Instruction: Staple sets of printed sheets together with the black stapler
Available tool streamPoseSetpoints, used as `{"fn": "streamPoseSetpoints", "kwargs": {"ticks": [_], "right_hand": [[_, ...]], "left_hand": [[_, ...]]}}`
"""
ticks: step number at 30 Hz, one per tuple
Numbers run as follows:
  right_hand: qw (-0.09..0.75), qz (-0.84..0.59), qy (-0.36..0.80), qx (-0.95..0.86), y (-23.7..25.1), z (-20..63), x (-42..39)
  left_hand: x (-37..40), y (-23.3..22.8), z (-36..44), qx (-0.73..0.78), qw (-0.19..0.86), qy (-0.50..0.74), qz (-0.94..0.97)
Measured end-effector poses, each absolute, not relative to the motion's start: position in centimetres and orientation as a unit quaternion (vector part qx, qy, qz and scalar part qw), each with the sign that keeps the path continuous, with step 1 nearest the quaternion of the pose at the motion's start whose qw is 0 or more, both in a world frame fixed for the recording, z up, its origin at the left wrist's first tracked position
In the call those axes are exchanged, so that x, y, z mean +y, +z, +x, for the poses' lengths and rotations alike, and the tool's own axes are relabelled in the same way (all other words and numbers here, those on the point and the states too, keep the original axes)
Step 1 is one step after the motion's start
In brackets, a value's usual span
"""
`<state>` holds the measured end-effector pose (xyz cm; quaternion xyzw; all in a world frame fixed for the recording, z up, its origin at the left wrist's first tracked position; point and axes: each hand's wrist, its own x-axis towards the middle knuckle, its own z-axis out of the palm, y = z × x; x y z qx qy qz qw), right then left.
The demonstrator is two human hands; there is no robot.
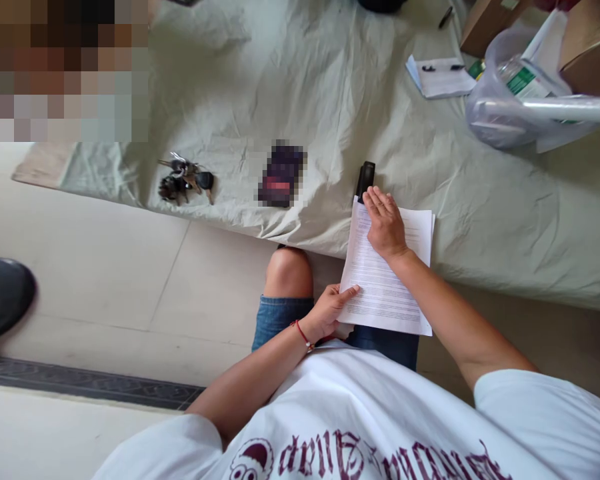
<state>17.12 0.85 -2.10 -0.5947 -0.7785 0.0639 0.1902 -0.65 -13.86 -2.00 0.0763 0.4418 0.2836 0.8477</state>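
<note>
My right hand point(386, 225) lies flat, fingers spread wide, on a stack of white printed paper sheets point(380, 287), steadying its top end on the bed's pale green sheet point(330, 87); my left hand point(327, 312) pinches the lower left edge, its grip closed on the paper, which overhangs my knee; a black stapler point(365, 179) touches the stack's top edge; a bunch of dark keys point(185, 179) lies well apart.

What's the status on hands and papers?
Left hand grips the papers at their near edge. Right hand flat on top. Black stapler beside the fingertips.
</note>
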Motion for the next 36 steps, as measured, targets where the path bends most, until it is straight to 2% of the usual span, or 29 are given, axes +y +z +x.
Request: {"fn": "streamPoseSetpoints", "kwargs": {"ticks": [11,18,24,29,32,36], "right_hand": [[0.184,-0.59,0.063,-0.784,-2.5,17.2,0.6],[0.193,-0.584,0.063,-0.786,-1.0,17.3,1.2],[0.269,-0.627,0.064,-0.729,1.2,20.1,-1.0],[0.318,-0.749,0.033,-0.581,0.3,25.5,-8.1],[0.337,-0.808,0.117,-0.468,-1.4,27.0,-14.0],[0.381,-0.802,0.33,-0.321,-2.8,25.8,-20.3]], "left_hand": [[-13.8,-1.9,-0.5,0.445,0.852,0.264,0.079],[-13.9,-2.5,-0.4,0.453,0.841,0.265,0.127],[-13.8,-2.0,-1.2,0.461,0.842,0.244,0.14],[-14.5,-2.0,-2.2,0.458,0.848,0.232,0.13],[-15.4,-2.6,-2.6,0.472,0.847,0.215,0.116],[-16.1,-3.2,-2.7,0.502,0.827,0.22,0.125]]}}
